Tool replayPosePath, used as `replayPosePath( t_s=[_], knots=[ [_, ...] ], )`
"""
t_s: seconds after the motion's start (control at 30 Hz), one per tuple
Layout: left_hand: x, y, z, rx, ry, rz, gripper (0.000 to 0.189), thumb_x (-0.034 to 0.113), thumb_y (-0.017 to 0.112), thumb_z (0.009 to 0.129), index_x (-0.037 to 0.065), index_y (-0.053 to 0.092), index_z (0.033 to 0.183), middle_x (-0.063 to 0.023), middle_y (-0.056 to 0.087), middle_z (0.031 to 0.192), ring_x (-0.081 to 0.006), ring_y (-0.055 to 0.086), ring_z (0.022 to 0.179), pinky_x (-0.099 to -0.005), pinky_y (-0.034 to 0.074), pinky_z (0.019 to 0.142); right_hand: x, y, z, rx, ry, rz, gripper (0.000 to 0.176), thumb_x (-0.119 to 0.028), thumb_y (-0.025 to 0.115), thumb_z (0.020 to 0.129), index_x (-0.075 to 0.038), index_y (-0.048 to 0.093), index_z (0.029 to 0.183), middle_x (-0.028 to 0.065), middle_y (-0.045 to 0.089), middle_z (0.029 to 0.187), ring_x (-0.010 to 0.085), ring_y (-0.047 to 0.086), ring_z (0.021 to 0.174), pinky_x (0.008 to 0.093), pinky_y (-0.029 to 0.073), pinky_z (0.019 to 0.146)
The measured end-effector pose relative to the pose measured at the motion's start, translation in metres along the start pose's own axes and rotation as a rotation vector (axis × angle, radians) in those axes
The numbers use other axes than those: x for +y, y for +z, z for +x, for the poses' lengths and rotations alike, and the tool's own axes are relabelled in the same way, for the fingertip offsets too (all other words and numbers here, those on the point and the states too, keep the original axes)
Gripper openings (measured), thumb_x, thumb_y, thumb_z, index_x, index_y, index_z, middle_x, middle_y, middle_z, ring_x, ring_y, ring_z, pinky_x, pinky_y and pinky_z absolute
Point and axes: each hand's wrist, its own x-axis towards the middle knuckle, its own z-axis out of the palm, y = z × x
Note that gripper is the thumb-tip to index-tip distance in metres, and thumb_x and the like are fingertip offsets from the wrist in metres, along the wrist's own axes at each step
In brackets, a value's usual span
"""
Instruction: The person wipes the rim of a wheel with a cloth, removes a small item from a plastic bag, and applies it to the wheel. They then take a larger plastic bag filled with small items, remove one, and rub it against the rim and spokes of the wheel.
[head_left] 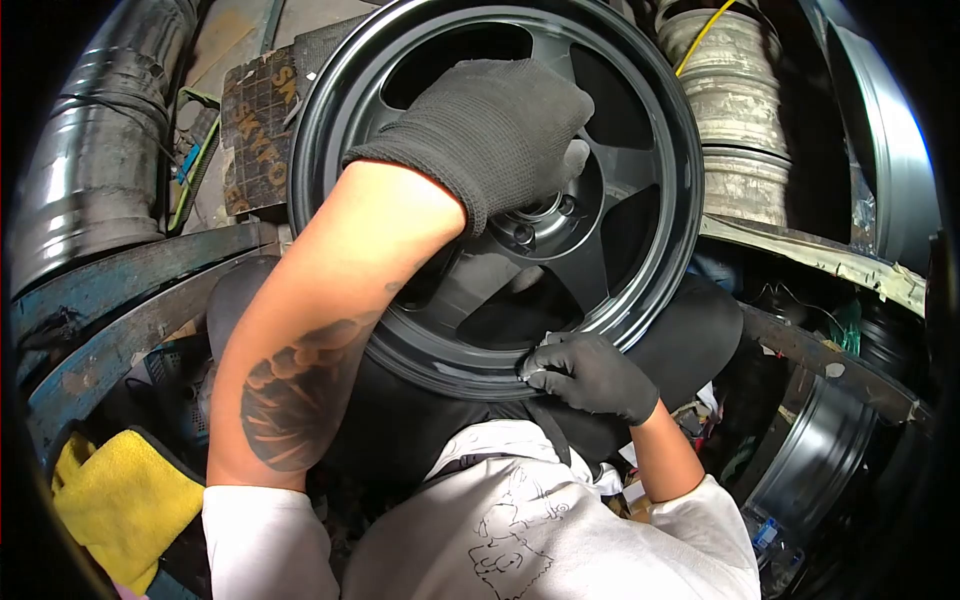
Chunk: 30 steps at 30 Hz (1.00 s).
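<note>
A dark grey alloy wheel (690, 200) with wide spokes lies across the thighs, its face turned up. My left hand (510, 125), in a black knitted glove, is over the spokes just above the hub. Its fingers curl inward, and what they hold, if anything, is hidden under the hand. At the near edge, my right hand (592, 376), also in a black glove, is closed on the wheel's rim with its fingertips at the lip. Bolt holes show in the hub below my left hand.
Stacked bare-metal wheel barrels (738, 110) stand behind on the right, and another stack (105, 130) on the left. A yellow cloth (130, 505) hangs at lower left. A blue metal beam (130, 265) runs beside the left leg. A silver rim (815, 450) lies at lower right.
</note>
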Motion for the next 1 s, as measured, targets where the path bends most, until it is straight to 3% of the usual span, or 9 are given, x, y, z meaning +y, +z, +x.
replayPosePath(
  t_s=[0.17, 0.23, 0.4, 0.87, 1.0],
  knots=[
    [-0.002, 0.006, -0.003, 0.061, 0.05, 0.003, 0.035, 0.039, 0.066, 0.1, 0.007, 0.073, 0.114, -0.0146, 0.074, 0.107, -0.0346, 0.071, 0.106, -0.0477, 0.056, 0.096, -0.005, 0.012, 0.004, 0.055, 0.02, -0.094, 0.019, -0.022, 0.073, 0.098, -0.004, 0.077, 0.102, 0.0144, 0.071, 0.092, 0.0364, 0.07, 0.089, 0.045, 0.055, 0.078],
    [-0.004, 0.01, -0.004, 0.11, 0.069, -0.005, 0.034, 0.039, 0.067, 0.1, 0.008, 0.073, 0.113, -0.0144, 0.074, 0.107, -0.0344, 0.071, 0.106, -0.0474, 0.056, 0.096, -0.001, 0.009, 0.001, 0.023, 0.032, -0.019, 0.017, -0.021, 0.069, 0.099, -0.004, 0.074, 0.098, 0.015, 0.069, 0.092, 0.0363, 0.068, 0.092, 0.0468, 0.053, 0.083],
    [-0.002, 0.01, -0.001, 0.071, 0.044, -0.009, 0.031, 0.037, 0.068, 0.099, 0.008, 0.073, 0.111, -0.0141, 0.074, 0.104, -0.0344, 0.071, 0.104, -0.0478, 0.057, 0.094, -0.007, 0.016, 0.009, 0.047, -0.093, -0.033, 0.015, -0.019, 0.069, 0.098, -0.004, 0.074, 0.097, 0.0156, 0.068, 0.089, 0.0358, 0.068, 0.09, 0.0472, 0.053, 0.082],
    [-0.003, 0.004, 0.001, -0.076, -0.082, 0.028, 0.034, 0.038, 0.068, 0.1, 0.008, 0.072, 0.117, -0.015, 0.074, 0.105, -0.0332, 0.072, 0.105, -0.0463, 0.057, 0.096, 0.003, 0.012, 0.009, 0.006, -0.051, 0.028, 0.016, -0.019, 0.07, 0.096, -0.004, 0.074, 0.093, 0.0162, 0.068, 0.086, 0.0373, 0.068, 0.088, 0.0476, 0.053, 0.082],
    [0.001, 0.002, 0.0, 0.047, 0.017, 0.018, 0.034, 0.037, 0.068, 0.099, 0.008, 0.072, 0.116, -0.0153, 0.074, 0.105, -0.0336, 0.071, 0.105, -0.0466, 0.057, 0.096, -0.007, 0.019, 0.021, 0.049, -0.077, -0.014, 0.018, -0.02, 0.071, 0.095, -0.002, 0.074, 0.092, 0.0176, 0.07, 0.087, 0.0381, 0.068, 0.089, 0.047, 0.054, 0.083]
  ],
)
